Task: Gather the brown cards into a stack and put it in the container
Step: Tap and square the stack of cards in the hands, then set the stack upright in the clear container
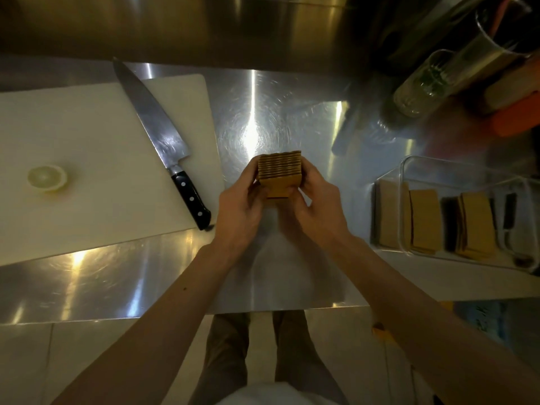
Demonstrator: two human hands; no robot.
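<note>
Both hands (274,204) grip the brown card stack (280,173); no writing legible

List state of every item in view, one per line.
brown card stack: squared up, held above the counter
left hand: closed on the stack's left side
right hand: closed on the stack's right side
clear container: lidless, on the counter, other card stacks inside
chef's knife: lying flat on the cutting board
lemon half: cut face up
cutting board: flat on the counter
</note>
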